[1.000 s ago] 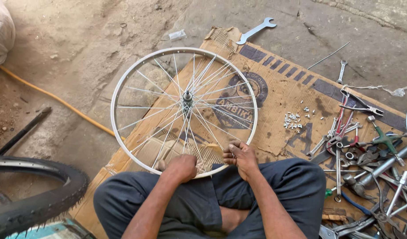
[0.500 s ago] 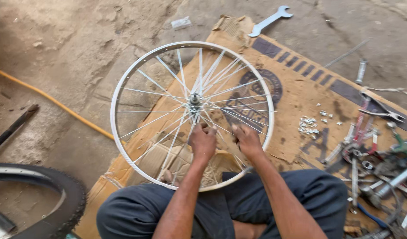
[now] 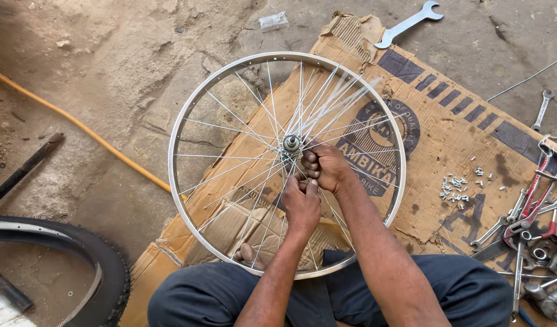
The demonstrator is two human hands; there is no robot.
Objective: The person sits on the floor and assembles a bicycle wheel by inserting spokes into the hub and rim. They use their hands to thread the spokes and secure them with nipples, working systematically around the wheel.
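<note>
A second ago both hands rested on the near edge of the wheel rim [image 3: 187,109], at about 6 o'clock, by the knees. Half a second ago they had gone up among the spokes [image 3: 230,118], just short of the hub [image 3: 291,144]. Now the right hand [image 3: 328,168] is closed around spokes right beside the hub, at its 4 o'clock, and the left hand [image 3: 301,203] is closed just below it, at 6 o'clock from the hub, the two hands touching. The forearms now lie across the lower part of the wheel. The wheel also sits nearer the middle of the view than before.
</note>
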